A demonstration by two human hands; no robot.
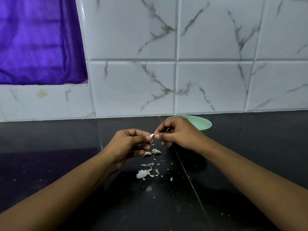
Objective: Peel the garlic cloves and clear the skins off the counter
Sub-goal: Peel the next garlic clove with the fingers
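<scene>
A small pale garlic clove (151,135) is held above the black counter (50,155), pinched between the fingertips of my left hand (128,144) and my right hand (178,134). A thin strip of skin hangs down from it. Under the hands lie unpeeled cloves: one (147,153) near my left fingers and a pair (156,151) just right of it. Torn white garlic skins (145,172) are scattered on the counter nearer to me.
A mint-green bowl (204,125) stands behind my right hand against the marble-tiled wall (166,72); its inside is hidden. A purple cloth (38,40) fills the opening at upper left. A seam in the counter (186,174) runs toward me.
</scene>
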